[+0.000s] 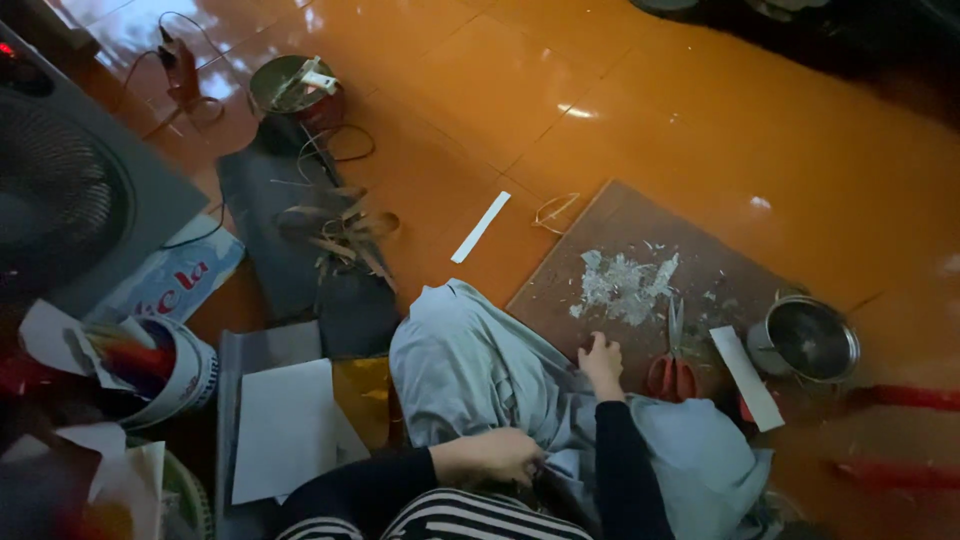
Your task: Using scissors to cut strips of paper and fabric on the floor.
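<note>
Left hand (497,455) grips crumpled grey cloth (470,365); right hand (602,360) beside scissors (673,372)

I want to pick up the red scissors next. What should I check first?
1. Scissors within reach: ok, they lie on the brown board just beside the right hand.
2. Right hand free: cannot tell, its fingers are curled at the board's edge.
3. Left hand free: not ok, it rests on the grey cloth.
4. Scissor blades closed: ok, they look shut, pointing away.
5. Space around scissors: not ok, paper scraps, a white strip and a metal pot sit close.
</note>
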